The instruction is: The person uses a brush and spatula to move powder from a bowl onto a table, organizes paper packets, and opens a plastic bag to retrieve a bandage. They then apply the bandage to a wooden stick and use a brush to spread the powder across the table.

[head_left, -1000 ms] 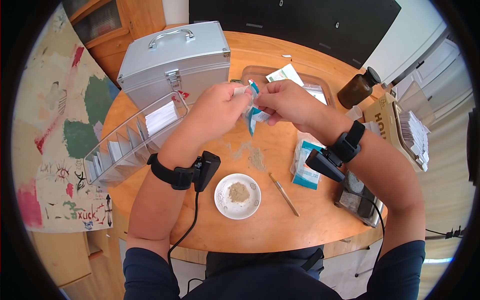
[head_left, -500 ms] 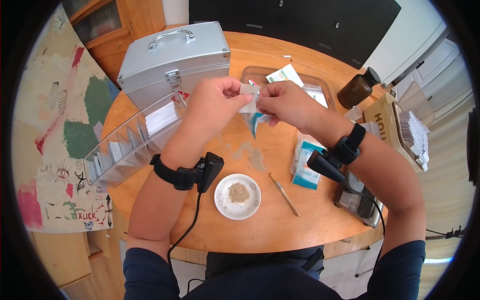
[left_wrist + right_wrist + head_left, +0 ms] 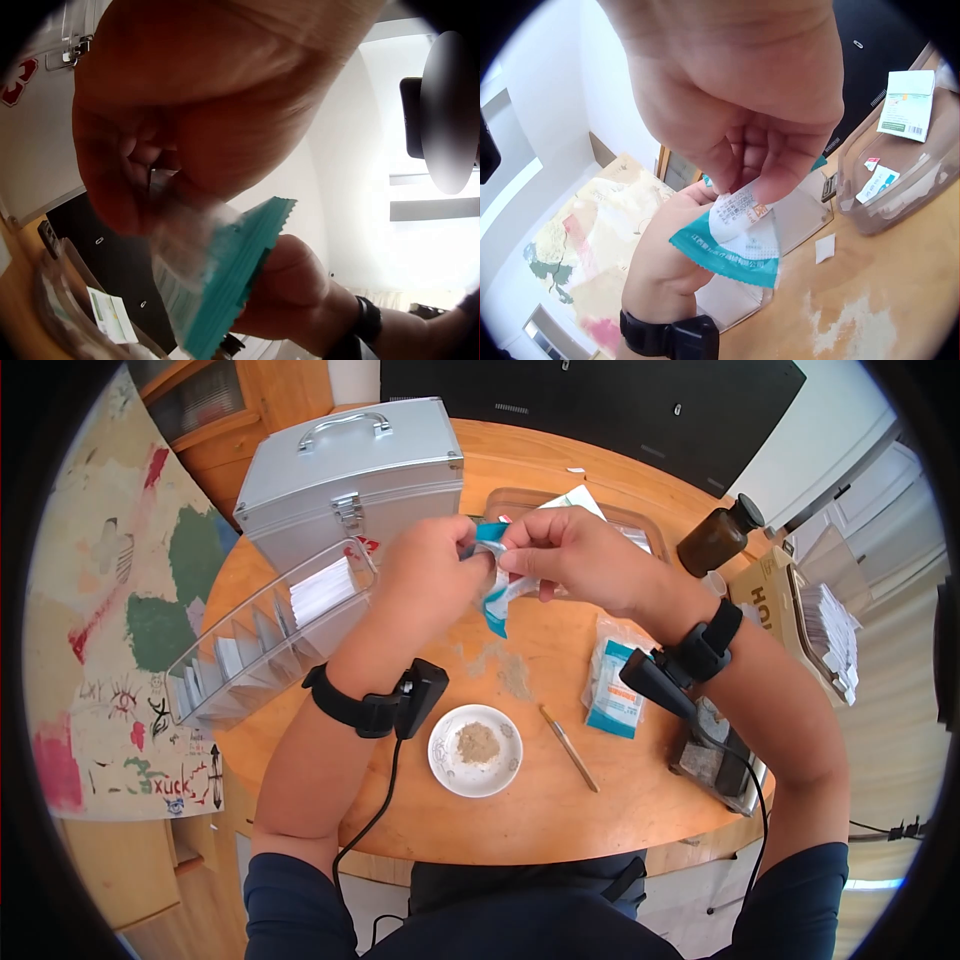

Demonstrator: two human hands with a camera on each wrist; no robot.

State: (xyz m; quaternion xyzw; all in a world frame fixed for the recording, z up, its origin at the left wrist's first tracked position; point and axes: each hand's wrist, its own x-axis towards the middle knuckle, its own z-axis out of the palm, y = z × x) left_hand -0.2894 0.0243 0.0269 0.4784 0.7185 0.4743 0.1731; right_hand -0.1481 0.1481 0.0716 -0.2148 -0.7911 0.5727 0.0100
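The right hand (image 3: 590, 565) is closed to a pinch, thumb against fingertips on the printed white part of a teal-edged packet (image 3: 496, 604); the left hand (image 3: 425, 575) has its fingers curled in and grips the same packet from the other side, thumb and fingers close together (the film at those fingers is blurred in the left wrist view, so the exact contact is hard to read); neither hand is spread. The packet is held up above the table (image 3: 430, 835), between the two hands, one serrated teal end hanging below the fingers; its plastic looks crumpled.

Nearer the person, a white dish (image 3: 437, 768) bears a heap of beige powder (image 3: 478, 743); more powder is scattered on the wood beyond the dish (image 3: 513, 676); a slim stick (image 3: 569, 749) lies to the right of the dish, and another teal and white packet (image 3: 614, 700) lies farther right; a small white square (image 3: 825, 248) rests on the wood near the brown tray (image 3: 864, 223); a silver case (image 3: 350, 475) stands beyond the left hand.
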